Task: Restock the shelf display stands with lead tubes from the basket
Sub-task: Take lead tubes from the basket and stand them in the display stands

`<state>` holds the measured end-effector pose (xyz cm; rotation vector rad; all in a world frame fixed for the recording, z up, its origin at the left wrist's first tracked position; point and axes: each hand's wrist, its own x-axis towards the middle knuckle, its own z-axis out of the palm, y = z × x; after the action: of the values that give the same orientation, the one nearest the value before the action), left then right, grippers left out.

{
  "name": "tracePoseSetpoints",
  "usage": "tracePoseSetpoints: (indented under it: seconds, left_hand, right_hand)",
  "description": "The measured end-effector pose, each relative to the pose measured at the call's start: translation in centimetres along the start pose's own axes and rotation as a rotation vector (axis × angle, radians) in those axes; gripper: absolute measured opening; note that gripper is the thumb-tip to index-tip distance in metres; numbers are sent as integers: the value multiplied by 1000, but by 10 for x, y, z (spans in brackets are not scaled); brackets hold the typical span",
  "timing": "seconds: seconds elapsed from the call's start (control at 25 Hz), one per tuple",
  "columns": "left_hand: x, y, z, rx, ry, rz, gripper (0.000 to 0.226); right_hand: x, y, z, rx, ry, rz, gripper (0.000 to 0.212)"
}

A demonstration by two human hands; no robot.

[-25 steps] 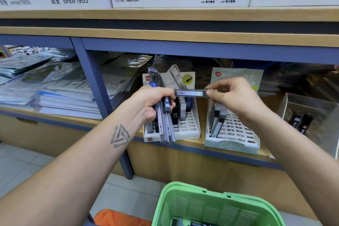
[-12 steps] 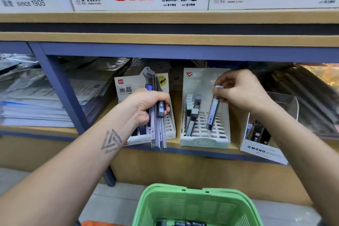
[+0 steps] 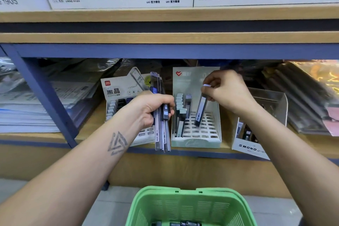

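STEP: I seat lead tube (image 3: pixel 200 110) upright in stand (image 3: pixel 196 141) slot | right grip (image 3: pixel 226 91) pinching tube top | left grip (image 3: pixel 156 105) clenched round spare tubes (image 3: pixel 162 134)

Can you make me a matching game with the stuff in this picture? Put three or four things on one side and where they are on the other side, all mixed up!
Things:
1. single lead tube
2. bundle of lead tubes
3. green basket
4. MONO box

Places:
A. on the shelf, right of the pale green stand
B. gripped in the left hand
C. low down, in front of the shelf
D. pinched by the right hand, over the pale green stand

Pairs: 1-D, 2-B, 3-C, 4-A
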<state>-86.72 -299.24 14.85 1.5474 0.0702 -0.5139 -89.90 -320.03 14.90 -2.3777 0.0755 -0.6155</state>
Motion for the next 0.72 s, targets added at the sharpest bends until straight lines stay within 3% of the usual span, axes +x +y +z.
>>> tracePoseSetpoints:
  seconds: [0.24, 0.72]
  left_hand:
    - [5, 3, 0, -19, -7, -16, 23]
    - [14, 2, -11, -41, 19, -18, 15]
  right_hand:
    - [2, 12, 24, 15, 12, -92, 13]
    - [3, 5, 36, 7, -164, -111, 13]
